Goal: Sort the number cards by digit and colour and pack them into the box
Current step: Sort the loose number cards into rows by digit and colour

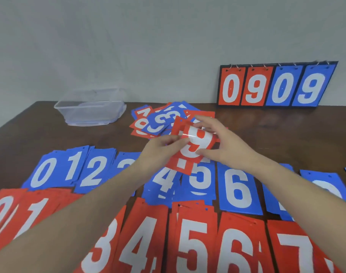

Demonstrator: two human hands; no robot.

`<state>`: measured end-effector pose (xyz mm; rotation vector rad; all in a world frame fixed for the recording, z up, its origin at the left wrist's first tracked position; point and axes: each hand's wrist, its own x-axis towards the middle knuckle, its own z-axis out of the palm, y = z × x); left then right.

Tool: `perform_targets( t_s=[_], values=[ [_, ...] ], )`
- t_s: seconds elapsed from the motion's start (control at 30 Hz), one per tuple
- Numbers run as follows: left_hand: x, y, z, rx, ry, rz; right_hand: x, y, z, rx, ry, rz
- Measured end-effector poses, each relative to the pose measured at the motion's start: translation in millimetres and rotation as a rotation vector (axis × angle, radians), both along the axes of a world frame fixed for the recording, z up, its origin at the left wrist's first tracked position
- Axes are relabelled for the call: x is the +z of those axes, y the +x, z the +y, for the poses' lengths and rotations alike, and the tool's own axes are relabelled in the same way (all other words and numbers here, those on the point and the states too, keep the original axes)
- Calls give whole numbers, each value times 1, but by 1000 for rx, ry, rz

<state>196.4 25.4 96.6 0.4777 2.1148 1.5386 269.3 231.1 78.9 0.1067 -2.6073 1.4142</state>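
Both hands hold a small stack of red number cards (195, 146) above the table, a white 9 on the front card. My left hand (160, 150) pinches the stack's left edge; my right hand (225, 142) grips its right side, thumb under the digit. Behind them lies a loose heap of mixed red and blue cards (158, 121). A row of blue piles (237, 190) shows 0, 1, 2, 4, 5, 6. A row of red piles (193, 239) in front shows 0, 1, 3, 4, 5, 6, 7. A clear plastic box (89, 109) stands at the back left.
A flip scoreboard (276, 85) reading 0909 leans against the wall at the back right. The table (286, 134) is dark brown wood. My forearms cover parts of both card rows, hiding some piles.
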Motion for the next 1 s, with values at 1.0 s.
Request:
perform_targets(
  t_s=[1.0],
  values=[
    [-47,-8,-369,390,-510,329,-16,-49,-279,-154,-404,-332]
  ],
)
